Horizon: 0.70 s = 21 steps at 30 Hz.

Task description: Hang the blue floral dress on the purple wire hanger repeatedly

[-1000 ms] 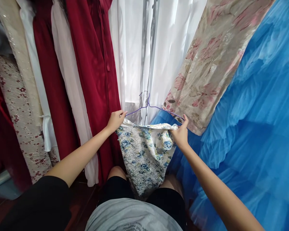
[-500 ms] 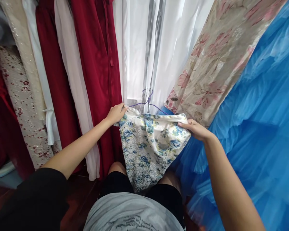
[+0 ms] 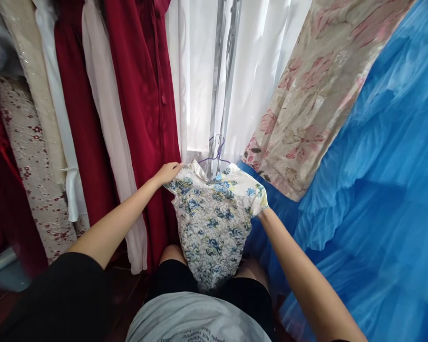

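A white short-sleeved floral top (image 3: 214,228) with blue flowers hangs in front of my knees. A thin purple hanger (image 3: 219,154) comes out of its neck opening, both hanger arms running in under the shoulders. With my left hand (image 3: 169,173) I grip the left shoulder of the top between thumb and fingers. My right forearm (image 3: 292,251) reaches up into the right sleeve (image 3: 258,194). The fabric covers the right hand, so its fingers cannot be seen.
Dark red garments (image 3: 142,80) and a pale pink one (image 3: 107,109) hang at left. A metal pole (image 3: 217,71) stands before a white curtain (image 3: 267,52). At right hang a beige floral garment (image 3: 299,104) and blue tulle (image 3: 388,180). A light blue tub (image 3: 10,270) sits lower left.
My right hand has gone from the outer right edge of the top into its sleeve. The right shoulder and sleeve have unfolded over the hanger, and my left hand still holds the left shoulder.
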Tool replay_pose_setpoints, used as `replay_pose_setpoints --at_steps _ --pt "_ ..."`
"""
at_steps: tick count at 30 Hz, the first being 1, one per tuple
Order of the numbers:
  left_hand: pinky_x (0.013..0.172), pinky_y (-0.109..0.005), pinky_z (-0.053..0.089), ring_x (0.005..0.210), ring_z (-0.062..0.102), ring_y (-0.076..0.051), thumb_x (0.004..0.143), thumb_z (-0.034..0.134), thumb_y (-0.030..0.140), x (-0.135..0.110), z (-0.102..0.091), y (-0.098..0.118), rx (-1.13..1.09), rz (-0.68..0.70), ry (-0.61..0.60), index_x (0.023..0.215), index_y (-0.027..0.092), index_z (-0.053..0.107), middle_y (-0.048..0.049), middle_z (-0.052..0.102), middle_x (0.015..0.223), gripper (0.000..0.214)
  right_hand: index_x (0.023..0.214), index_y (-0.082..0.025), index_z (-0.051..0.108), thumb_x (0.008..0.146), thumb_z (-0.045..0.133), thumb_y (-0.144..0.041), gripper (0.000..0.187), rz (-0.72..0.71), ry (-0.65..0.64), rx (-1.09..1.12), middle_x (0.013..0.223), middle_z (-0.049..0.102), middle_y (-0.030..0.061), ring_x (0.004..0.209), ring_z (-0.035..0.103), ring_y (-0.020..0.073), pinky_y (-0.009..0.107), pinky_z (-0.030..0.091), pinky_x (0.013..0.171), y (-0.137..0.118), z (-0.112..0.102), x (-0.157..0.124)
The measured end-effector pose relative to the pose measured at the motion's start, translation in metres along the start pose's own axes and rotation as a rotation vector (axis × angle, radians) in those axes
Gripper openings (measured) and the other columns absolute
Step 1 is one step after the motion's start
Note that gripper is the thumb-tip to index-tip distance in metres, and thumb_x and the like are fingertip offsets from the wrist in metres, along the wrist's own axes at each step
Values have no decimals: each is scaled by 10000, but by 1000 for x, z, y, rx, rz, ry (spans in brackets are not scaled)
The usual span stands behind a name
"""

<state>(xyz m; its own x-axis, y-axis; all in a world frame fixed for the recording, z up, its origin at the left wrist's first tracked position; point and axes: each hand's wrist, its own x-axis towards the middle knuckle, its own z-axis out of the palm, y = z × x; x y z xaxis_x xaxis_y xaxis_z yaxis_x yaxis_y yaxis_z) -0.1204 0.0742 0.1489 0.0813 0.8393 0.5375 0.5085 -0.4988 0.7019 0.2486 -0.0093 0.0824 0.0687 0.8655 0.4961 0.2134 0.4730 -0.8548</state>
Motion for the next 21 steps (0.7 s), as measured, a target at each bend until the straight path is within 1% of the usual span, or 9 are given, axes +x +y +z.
replay_pose_setpoints --at_steps 2,3,5,8,11,14,18,20,21 --pt "583 -285 419 584 531 -176 686 764 627 -14 -12 -17 -56 -52 5 632 183 637 -11 590 568 465 966 -153 714 977 220 -756 779 59 -19 105 801 741 138 939 739 293 420 603 797 1 -16 0" --pt "566 -286 423 570 532 -171 662 761 661 -21 -15 -23 -95 -75 22 656 175 645 -17 603 582 500 941 -153 714 946 247 -790 789 105 -34 180 778 743 144 922 746 308 437 608 794 -1 -22 1" --pt "570 -300 458 586 565 -175 683 692 739 -27 -15 -26 -171 -104 81 735 161 651 -44 644 644 582 948 -161 705 883 470 -763 650 186 -67 314 788 757 137 901 754 326 459 617 801 -11 -30 3" --pt "642 -331 523 664 625 -191 719 640 768 -20 -11 -9 -344 -119 229 811 158 626 -64 674 732 616 983 -172 680 795 719 -545 420 223 -54 423 815 769 104 884 758 322 463 623 828 -33 -36 13" --pt "796 -376 559 838 673 -230 751 682 654 -4 -14 23 -491 -45 348 935 149 652 -78 698 886 539 957 -175 662 834 660 -511 358 206 12 507 816 761 114 910 755 335 496 626 841 -54 -39 21" --pt "1059 -476 469 1194 597 -305 792 685 472 -1 -21 53 -183 191 313 1215 176 638 -103 650 1224 519 952 -183 662 888 581 -501 334 154 160 577 853 757 117 950 749 334 502 630 836 -66 -41 10" --pt "1219 -589 218 1468 290 -394 705 777 266 -27 -9 72 442 476 151 1503 269 426 -113 363 1583 871 987 -196 688 898 603 -519 346 5 379 594 918 746 80 922 749 293 444 635 803 -79 -38 -44" --pt "1229 -627 148 1475 265 -416 714 777 243 -41 9 70 526 536 131 1565 262 303 -142 330 1598 974 1030 -203 714 874 657 -533 370 -43 359 550 937 745 68 901 741 291 425 627 776 -91 -33 -80" --pt "1232 -629 143 1462 292 -418 734 774 250 -47 20 68 521 546 137 1571 244 280 -159 361 1574 972 1052 -210 730 846 696 -550 399 -70 283 502 931 745 63 890 734 299 419 621 757 -99 -30 -97"
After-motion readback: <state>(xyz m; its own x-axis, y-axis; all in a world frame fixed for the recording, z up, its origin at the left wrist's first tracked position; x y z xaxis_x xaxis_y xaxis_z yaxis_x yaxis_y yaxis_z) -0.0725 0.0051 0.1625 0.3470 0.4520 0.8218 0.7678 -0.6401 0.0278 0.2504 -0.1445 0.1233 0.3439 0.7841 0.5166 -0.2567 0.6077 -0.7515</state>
